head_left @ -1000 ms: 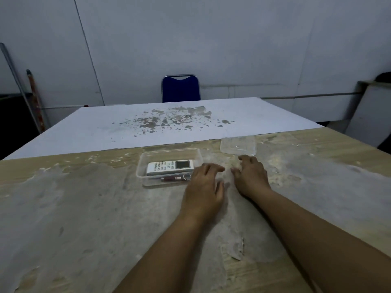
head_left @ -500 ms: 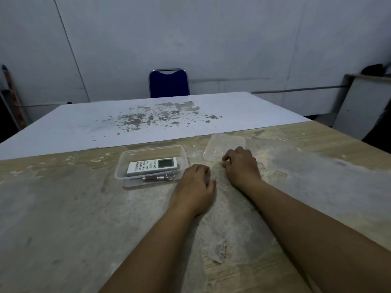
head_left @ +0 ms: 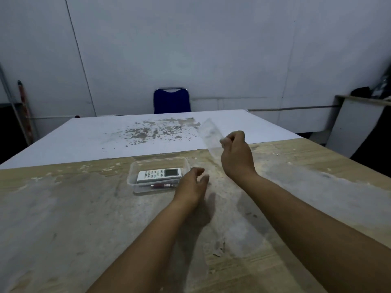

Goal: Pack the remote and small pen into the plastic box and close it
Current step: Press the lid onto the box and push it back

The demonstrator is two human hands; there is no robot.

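1. The worktop (head_left: 74,218) is worn wood, patchy and pale, with a white board (head_left: 105,136) laid across its far part, beyond both hands.
2. A blue chair (head_left: 171,100) stands behind the board, well beyond the hands, against the wall.
3. The right hand (head_left: 236,157) is raised above the worktop, to the right of the box. Its fingers are curled and pinch the lid by one edge.
4. The left hand (head_left: 191,186) sits low over the worktop just right of the box's near corner. Its fingers are loosely spread and hold nothing; whether they touch the box I cannot tell.
5. The box (head_left: 157,163), clear plastic and uncovered, rests on the worktop just left of the left hand and below and left of the right hand.
6. The lid (head_left: 209,134), clear and blurred, is lifted and tilted, slanting up and away to the left from the right hand's grip, apart from the box.
7. The remote (head_left: 159,174), white with a small screen at its right end, lies flat inside the box, left of the left hand.
8. The pen (head_left: 163,186), dark red with a ring at its right end, lies inside the box along the near wall, beside the remote and just left of the left hand.
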